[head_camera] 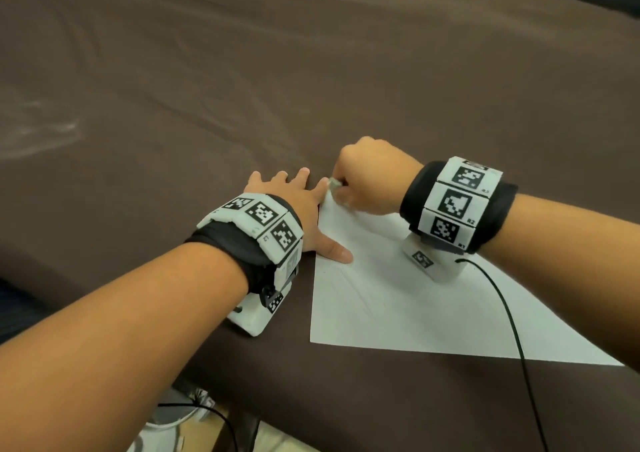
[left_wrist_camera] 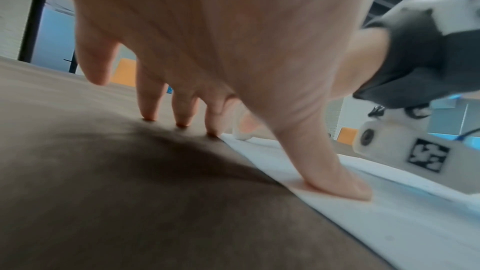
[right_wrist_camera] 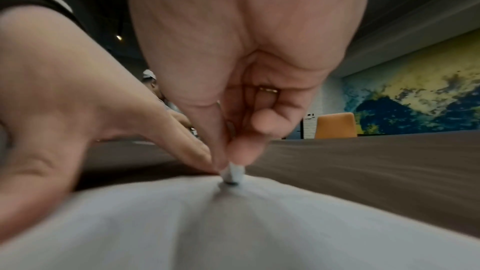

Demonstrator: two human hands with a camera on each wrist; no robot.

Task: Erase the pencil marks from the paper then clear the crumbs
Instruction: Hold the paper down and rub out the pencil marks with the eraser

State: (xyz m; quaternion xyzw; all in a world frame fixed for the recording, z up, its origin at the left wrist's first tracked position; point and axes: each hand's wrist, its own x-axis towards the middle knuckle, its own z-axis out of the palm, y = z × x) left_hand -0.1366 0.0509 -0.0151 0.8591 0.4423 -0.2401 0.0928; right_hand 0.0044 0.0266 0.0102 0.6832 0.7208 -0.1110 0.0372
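Note:
A white sheet of paper [head_camera: 408, 309] lies on the brown cloth-covered table [head_camera: 242, 87], with faint pencil lines near its left side. My left hand [head_camera: 298, 205] is spread flat at the paper's far left corner, thumb [left_wrist_camera: 335, 184] and forefinger pressing the sheet, the other fingertips on the cloth. My right hand [head_camera: 363, 181] pinches a small white eraser [head_camera: 334, 184] between thumb and fingers. In the right wrist view the eraser [right_wrist_camera: 232, 174] stands tip-down on the paper [right_wrist_camera: 233, 223] at its far corner, right beside my left forefinger [right_wrist_camera: 182, 147].
A black cable [head_camera: 512, 327] runs from my right wrist unit across the paper toward the table's near edge. Below the near edge are white objects and cables [head_camera: 187, 413] on the floor. An orange chair [right_wrist_camera: 335, 125] stands beyond the table's far side.

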